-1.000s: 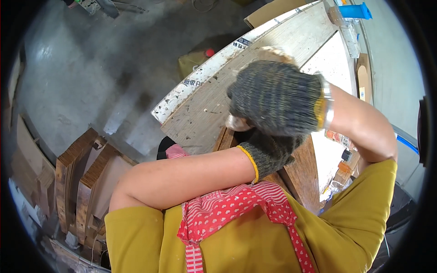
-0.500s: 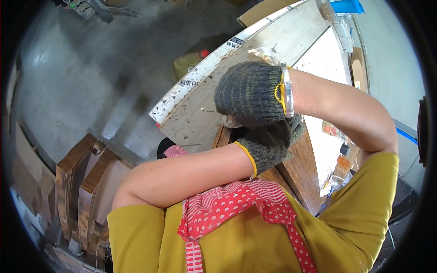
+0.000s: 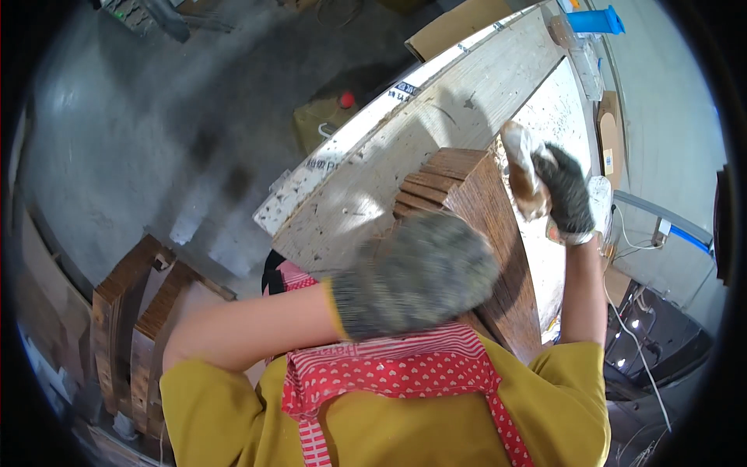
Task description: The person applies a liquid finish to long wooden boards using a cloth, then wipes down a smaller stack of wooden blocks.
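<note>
My right hand, in a dark grey knitted glove, is closed round a white, brown-stained rag. It holds this bunched rag up over the right side of the bench. My left hand, gloved alike, is smeared by motion, so its fingers cannot be made out. It lies over the near left part of a stack of brown wood-grained boards in front of my apron. The stack's stepped far ends show beyond that hand; its near left part is hidden under the glove.
The stack rests on a pale, paint-flecked workbench. A blue plastic object and a clear container stand at its far right. More brown wooden pieces stand at left. A white cable hangs at right.
My hands, crossed over the boards before, have come apart. The right moved right with the rag, which now shows plainly; the left drew back nearer, uncovering the boards' far ends.
</note>
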Available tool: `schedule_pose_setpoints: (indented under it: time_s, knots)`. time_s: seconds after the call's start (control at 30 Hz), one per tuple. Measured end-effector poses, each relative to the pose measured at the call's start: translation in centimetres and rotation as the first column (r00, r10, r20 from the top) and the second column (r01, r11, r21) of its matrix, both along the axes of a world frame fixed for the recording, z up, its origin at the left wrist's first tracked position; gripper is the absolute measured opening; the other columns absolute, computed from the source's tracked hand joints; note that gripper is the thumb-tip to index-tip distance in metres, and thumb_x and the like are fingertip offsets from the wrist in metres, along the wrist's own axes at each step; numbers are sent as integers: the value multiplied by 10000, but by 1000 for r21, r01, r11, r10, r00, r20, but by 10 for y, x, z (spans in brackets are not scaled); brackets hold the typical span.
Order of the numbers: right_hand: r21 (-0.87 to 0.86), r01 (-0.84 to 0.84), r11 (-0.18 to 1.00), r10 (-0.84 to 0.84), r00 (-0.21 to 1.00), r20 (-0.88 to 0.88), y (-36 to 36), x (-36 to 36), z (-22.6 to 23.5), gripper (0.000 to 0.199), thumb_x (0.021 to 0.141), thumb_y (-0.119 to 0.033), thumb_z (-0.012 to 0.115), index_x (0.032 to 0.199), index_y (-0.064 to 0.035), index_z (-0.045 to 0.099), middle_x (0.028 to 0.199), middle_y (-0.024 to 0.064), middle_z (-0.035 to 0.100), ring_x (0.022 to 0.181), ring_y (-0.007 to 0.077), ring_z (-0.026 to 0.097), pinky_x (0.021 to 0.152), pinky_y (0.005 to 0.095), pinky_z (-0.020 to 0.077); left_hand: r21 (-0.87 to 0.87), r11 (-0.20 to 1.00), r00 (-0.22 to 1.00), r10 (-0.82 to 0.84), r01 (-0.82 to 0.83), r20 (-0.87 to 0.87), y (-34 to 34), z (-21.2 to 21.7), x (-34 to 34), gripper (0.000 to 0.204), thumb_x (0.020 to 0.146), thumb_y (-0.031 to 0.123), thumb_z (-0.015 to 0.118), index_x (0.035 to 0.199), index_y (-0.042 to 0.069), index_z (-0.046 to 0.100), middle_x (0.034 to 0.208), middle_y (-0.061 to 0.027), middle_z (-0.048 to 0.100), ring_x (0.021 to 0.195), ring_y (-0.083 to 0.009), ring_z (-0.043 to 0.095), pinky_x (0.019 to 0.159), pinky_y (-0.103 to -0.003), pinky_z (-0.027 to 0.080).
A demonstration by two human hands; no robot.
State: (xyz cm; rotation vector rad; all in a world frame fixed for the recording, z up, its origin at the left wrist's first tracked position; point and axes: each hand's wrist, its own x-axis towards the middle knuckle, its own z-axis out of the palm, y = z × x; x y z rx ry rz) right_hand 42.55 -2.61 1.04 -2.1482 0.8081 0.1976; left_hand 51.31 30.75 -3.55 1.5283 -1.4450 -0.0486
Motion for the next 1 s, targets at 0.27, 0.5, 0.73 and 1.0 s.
schedule_pose_setpoints:
  time_s: [0.27, 0.5, 0.73, 1.0]
  knots:
    - [516, 406, 754, -509, 858, 69, 37, -57, -58, 374, 1001, -122, 608, 1332, 49, 574, 1222, 150, 678, 1098, 207, 664, 955, 292, 530, 295, 954, 825, 125, 52, -550, 9, -30, 15, 666, 878, 416, 727, 1351, -10, 531, 1295, -232, 580, 1142, -375, 593, 1001, -462, 470]
    - [-120, -46, 992, 28, 988, -152, 38, -57, -47, 333, 975, -98, 594, 1290, -7, 650, 1413, 169, 559, 1286, 256, 547, 1089, 351, 428, 298, 953, 866, 104, 54, -490, 15, -36, 16, 645, 880, 415, 725, 1343, 1, 553, 1297, -250, 584, 1175, -437, 572, 997, -502, 468]
    - [-347, -275, 897, 142, 921, -363, 42, -30, -34, 405, 950, -160, 671, 1335, -43, 624, 1353, 190, 598, 1209, 246, 606, 1030, 351, 494, -27, 999, 999, 40, -40, -13, 2, -4, 12, 434, 949, 339, 649, 1263, 41, 622, 1267, -215, 630, 1154, -349, 626, 1029, -509, 501]
    - [-189, -886, 424, 902, 393, 180, 60, 146, -1, 368, 867, -226, 751, 1202, -77, 711, 1245, 191, 667, 1112, 276, 665, 909, 340, 579, 429, 897, 924, -246, 103, 292, -100, -3, -8, 647, 970, 469, 476, 1397, -14, 524, 1420, -274, 516, 1350, -444, 453, 1180, -616, 243]
